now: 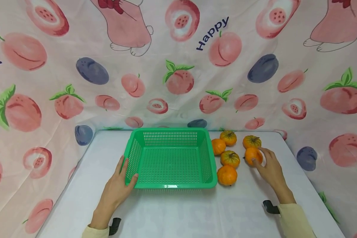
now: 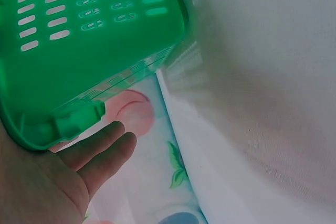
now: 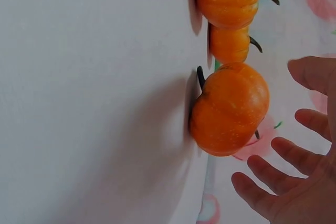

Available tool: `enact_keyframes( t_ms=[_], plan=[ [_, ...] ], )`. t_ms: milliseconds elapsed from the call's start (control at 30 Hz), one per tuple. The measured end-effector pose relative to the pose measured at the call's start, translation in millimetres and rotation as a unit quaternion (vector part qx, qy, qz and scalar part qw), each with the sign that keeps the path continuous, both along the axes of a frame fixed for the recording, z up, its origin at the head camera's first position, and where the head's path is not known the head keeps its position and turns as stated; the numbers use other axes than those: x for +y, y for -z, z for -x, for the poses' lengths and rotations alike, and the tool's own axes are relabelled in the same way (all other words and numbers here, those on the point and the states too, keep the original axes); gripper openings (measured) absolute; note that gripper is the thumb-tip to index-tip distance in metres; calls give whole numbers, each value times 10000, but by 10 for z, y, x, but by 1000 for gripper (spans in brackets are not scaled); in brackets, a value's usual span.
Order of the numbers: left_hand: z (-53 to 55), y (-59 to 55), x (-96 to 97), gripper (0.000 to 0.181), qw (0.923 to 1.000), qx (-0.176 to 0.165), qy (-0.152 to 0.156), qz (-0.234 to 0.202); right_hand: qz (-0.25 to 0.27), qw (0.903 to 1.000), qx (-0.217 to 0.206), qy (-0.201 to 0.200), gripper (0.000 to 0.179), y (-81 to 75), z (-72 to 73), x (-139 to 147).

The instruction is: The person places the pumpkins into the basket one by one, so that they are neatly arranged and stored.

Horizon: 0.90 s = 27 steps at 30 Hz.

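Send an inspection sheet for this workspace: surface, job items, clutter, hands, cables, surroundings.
Surface: white table, faint shadows under the basket.
Basket: green, perforated, open side up, nothing inside.
Pumpkins: six, small, orange, some streaked green; four by the basket's right side, two farther right.
Clutter: nothing seen.
Left hand: at the basket's left rim, fingers extended.
Right hand: beside the nearer of the two farther-right pumpkins; fingers spread, contact unclear.
Wrists: a black piece shows at each.
Cables: nothing seen.
Surroundings: fruit-print cloth behind and at both sides.
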<state>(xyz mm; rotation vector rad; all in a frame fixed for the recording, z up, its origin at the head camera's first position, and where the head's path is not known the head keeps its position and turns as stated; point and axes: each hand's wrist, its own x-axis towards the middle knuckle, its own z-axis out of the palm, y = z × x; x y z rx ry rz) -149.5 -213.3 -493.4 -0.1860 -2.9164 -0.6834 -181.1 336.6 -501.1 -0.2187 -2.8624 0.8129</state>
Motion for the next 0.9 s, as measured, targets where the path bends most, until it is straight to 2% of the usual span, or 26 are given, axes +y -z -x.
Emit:
enact_keyframes(
  t_ms=[300, 567, 900],
  plan=[
    [1, 18, -4, 77, 9999, 103, -63, 70, 159, 9991, -400, -52, 83, 80, 104, 72],
    [19, 40, -6, 77, 9999, 84, -75, 107, 450, 9925, -1134, 85, 100, 93, 171, 90],
    [17, 24, 1, 76, 9998, 79, -116, 127, 608, 9880, -1415, 120, 102, 132, 219, 115]
  ],
)
